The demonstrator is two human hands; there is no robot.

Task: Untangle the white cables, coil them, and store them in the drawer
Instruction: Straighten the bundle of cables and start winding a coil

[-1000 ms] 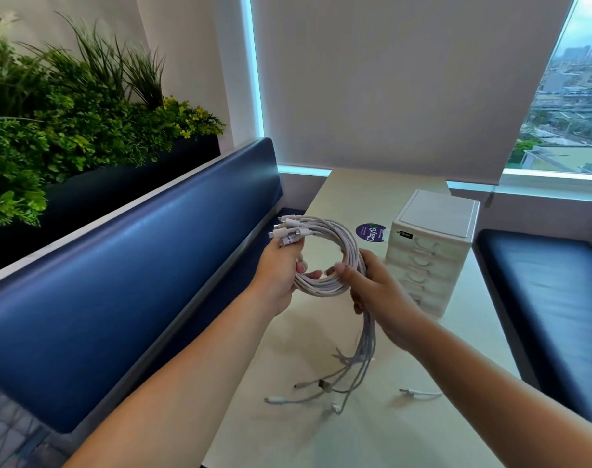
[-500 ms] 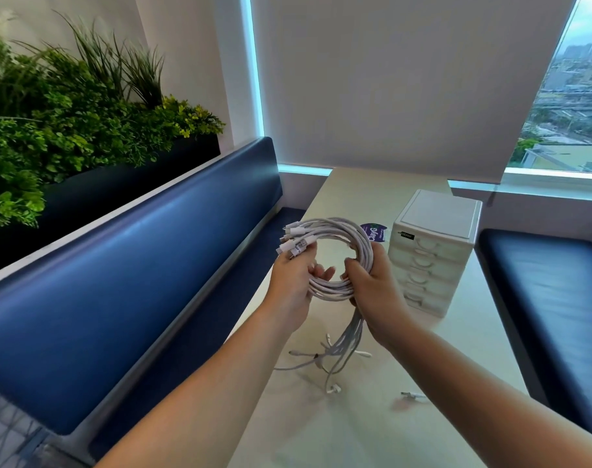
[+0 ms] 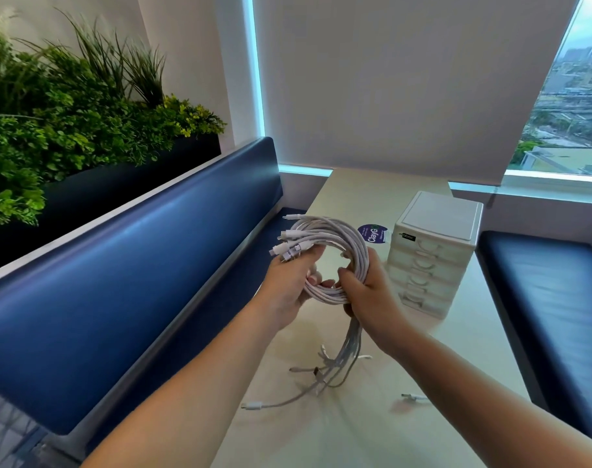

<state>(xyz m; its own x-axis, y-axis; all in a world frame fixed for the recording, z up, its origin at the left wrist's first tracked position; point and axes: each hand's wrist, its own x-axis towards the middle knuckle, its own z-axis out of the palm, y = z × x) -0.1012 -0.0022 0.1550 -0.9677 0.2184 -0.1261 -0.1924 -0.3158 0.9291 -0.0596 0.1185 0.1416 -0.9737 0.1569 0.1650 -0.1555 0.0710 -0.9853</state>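
A bundle of white cables (image 3: 341,238) is wound into a round coil held above the pale table (image 3: 362,194). My left hand (image 3: 292,292) grips the coil's left side, where several plug ends stick out. My right hand (image 3: 368,295) clasps the coil's lower right. Loose cable tails (image 3: 341,363) hang from under my right hand down to the tabletop, their plugs spread out there. A small white drawer unit (image 3: 433,255) with all its drawers shut stands just right of the coil.
A round purple sticker (image 3: 372,233) lies on the table behind the coil. A single plug end (image 3: 414,396) lies at the right. Blue benches (image 3: 129,275) flank the table on both sides, with a planter of greenery (image 3: 68,106) behind the left one.
Both hands have turned the coil and drawn in more cable, so the hanging tails are shorter. The plug ends at the coil's left have swung slightly lower.
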